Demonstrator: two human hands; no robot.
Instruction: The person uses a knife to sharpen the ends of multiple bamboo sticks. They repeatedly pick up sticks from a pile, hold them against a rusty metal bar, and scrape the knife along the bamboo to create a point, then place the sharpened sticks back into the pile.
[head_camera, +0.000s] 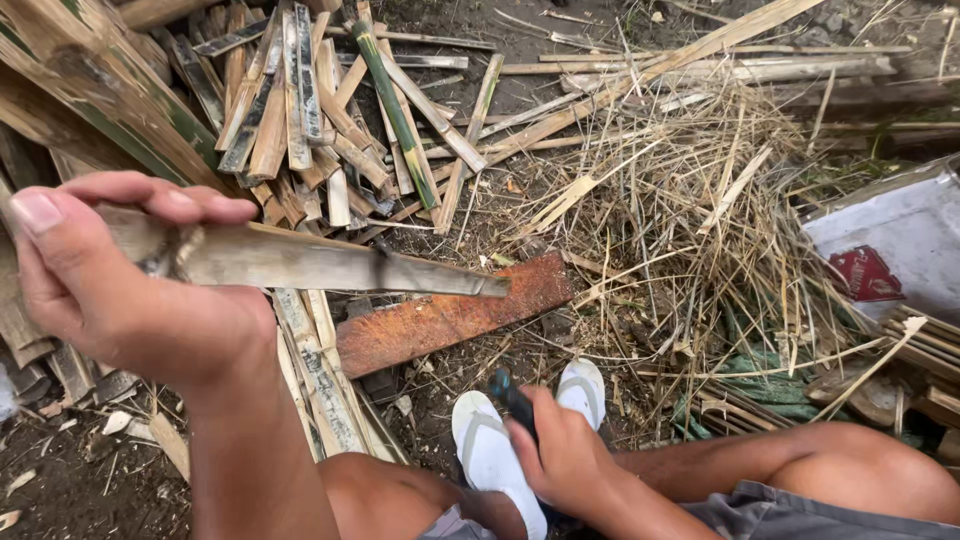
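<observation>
The left hand (120, 300) has its fingers (160, 195) wrapped around a split bamboo strip (330, 265) running rightward from them, while the right hand (565, 460), lower down, grips a dark-handled tool (508, 390) pointing up toward the strip's far end.

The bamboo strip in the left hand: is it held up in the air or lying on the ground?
Held up: the left hand grips one end of the bamboo strip.
</observation>
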